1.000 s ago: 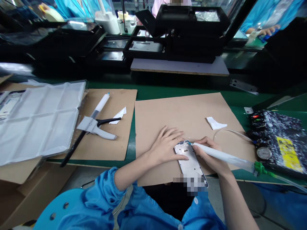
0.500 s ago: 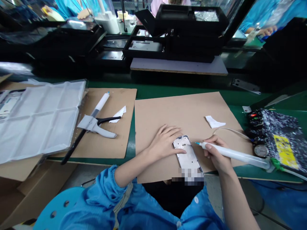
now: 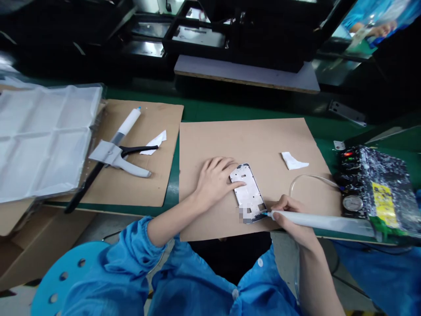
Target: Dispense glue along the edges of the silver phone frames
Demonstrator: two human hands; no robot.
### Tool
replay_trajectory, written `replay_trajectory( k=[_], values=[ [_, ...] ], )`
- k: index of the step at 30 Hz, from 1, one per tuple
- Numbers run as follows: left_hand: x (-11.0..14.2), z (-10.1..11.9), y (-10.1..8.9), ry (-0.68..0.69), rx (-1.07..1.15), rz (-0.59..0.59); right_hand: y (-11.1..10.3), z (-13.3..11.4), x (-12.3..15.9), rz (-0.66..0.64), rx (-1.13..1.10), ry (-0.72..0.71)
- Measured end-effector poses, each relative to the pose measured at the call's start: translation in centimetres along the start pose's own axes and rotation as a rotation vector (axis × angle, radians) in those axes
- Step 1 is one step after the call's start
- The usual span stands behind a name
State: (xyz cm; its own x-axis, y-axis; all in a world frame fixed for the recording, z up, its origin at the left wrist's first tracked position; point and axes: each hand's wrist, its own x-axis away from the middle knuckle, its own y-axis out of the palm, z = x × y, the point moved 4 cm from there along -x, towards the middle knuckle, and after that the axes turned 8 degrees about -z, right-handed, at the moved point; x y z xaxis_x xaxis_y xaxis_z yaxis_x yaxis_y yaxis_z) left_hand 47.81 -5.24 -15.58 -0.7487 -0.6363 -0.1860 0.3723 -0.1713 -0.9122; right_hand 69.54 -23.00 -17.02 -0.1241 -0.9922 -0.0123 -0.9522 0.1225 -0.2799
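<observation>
A pale metal phone frame (image 3: 248, 188) lies at a slant on a brown cardboard sheet (image 3: 210, 140). My left hand (image 3: 215, 179) holds it at its upper left, thumb across the face and fingers around the far edge. My right hand (image 3: 292, 219) is closed around a long white dispensing syringe (image 3: 325, 223) with a blue needle tip. The tip is at the frame's lower right corner; whether it touches the metal I cannot make out. Part of the frame's lower left is blurred out.
A grey-handled dispensing gun (image 3: 113, 154) and a white paper scrap lie on the left cardboard. Beside them is a white compartment tray (image 3: 42, 140). A dispenser controller (image 3: 378, 193) with gauge and hose stands at right; another white scrap (image 3: 294, 161) lies near it.
The syringe tip has gone from beside the frame's upper right edge down to its lower right corner. My left hand keeps its hold on the frame. The view has tilted downward.
</observation>
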Motion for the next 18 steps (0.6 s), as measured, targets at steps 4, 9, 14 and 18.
replay_trajectory(
  k=[4,9,14,18],
  values=[
    [-0.1,0.1,0.0,0.004,0.006,-0.005,0.0,-0.7,-0.2,-0.03,0.02,-0.027],
    [-0.1,0.1,0.0,0.016,0.006,0.009,-0.1,-1.2,-0.4,-0.032,0.054,-0.027],
    [-0.1,0.1,0.1,0.01,0.006,0.008,-0.1,-1.1,-0.4,-0.03,0.072,-0.018],
    [-0.1,0.2,0.0,0.021,-0.017,0.014,-0.1,-1.0,-0.2,-0.036,0.082,-0.033]
  ],
)
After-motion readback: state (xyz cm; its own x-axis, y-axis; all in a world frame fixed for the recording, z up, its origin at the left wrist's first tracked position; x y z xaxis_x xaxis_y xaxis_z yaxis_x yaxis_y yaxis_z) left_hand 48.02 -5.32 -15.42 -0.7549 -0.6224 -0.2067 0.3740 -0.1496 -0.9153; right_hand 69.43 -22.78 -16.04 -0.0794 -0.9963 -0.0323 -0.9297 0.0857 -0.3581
